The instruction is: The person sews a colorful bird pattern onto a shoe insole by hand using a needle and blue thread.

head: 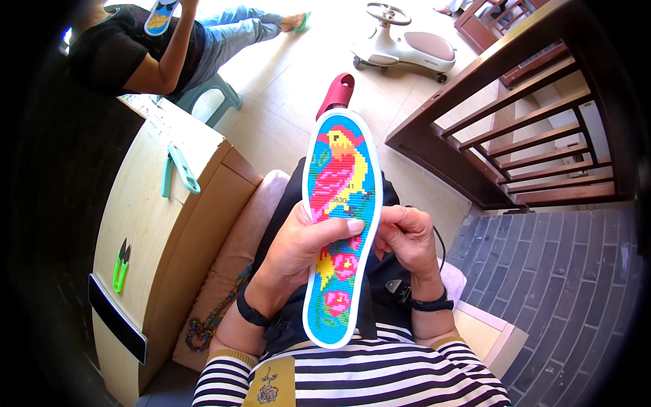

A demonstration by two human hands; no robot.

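Note:
A shoe insole (342,173) with a cross-stitched bird and pink flowers on blue, edged in white, stands upright over my lap. My left hand (300,244) grips its left side, with the thumb lying across the stitched face. At the right edge, my right hand (407,236) has its thumb and index finger pinched together; its fingertips are partly behind the insole, and whether a needle or thread is between them cannot be told. Green-handled thread snips (120,267) and a pale turquoise folding tool (178,170) lie on the wooden table to the left.
A phone (117,320) lies at the near edge of the wooden table (137,203). Braided multicoloured cord (208,325) rests on the seat cushion. Another person (147,56) sits at upper left holding an insole (161,18). A wooden railing (457,122) and a ride-on toy (407,48) stand at right.

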